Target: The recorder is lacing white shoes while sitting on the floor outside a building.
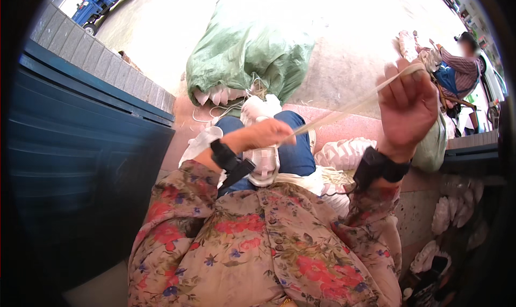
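Note:
A thin pale strip or lace [346, 112] is pulled taut, running from low over my lap up to the right. My right hand [407, 104] is raised at the right, its fingers curled shut with the strip across them. Over my knees, my left hand [263, 133] is closed at the strip's lower end; motion blurs it slightly. Below that hand, a white and pale-pink piece with a mesh part [263, 164] lies between my thighs. Another white piece [259, 108] sits just beyond it, next to loose pale cords [228, 111]. What the strip's lower end joins is hidden.
A large green sack [250, 54] with pale pieces at its mouth stands ahead. Wrapped white bundles [346, 152] lie right of my knees. A blue door panel [86, 162] stands at left. Another person [457, 70] sits far right; a blue vehicle [102, 3] is far left.

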A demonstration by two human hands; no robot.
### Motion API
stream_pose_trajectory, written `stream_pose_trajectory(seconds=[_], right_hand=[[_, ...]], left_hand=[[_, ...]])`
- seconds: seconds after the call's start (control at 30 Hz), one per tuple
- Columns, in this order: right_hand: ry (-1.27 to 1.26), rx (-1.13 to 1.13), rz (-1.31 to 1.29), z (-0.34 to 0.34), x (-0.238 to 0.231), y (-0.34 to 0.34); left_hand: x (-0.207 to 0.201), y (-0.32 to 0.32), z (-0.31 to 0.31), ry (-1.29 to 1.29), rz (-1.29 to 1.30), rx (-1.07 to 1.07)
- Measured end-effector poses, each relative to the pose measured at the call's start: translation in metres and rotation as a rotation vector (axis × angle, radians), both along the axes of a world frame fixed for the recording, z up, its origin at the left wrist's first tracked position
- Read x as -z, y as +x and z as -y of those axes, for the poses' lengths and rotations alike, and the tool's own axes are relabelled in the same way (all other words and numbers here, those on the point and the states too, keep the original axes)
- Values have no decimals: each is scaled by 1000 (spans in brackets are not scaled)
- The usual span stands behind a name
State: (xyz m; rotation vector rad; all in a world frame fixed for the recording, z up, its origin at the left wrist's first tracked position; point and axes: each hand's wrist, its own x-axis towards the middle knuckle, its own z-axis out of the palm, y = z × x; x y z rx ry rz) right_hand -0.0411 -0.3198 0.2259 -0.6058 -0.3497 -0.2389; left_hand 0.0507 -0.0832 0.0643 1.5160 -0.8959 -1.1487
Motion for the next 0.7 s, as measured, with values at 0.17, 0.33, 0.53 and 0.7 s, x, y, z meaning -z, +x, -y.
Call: stream_pose_trajectory(seconds=[0.17, 0.33, 0.53, 0.7], right_hand=[[416, 441, -493, 58, 50, 6], [186, 229, -608, 59, 119, -11], [-436, 19, -473, -9, 94, 11], [-715, -329, -286, -82, 45, 28]], left_hand=[[-31, 71, -92, -407, -522, -963], [-41, 83, -151, -327, -649, -1232], [-107, 53, -63, -373, -386, -870], [-169, 25, -2, -397, 103, -421]])
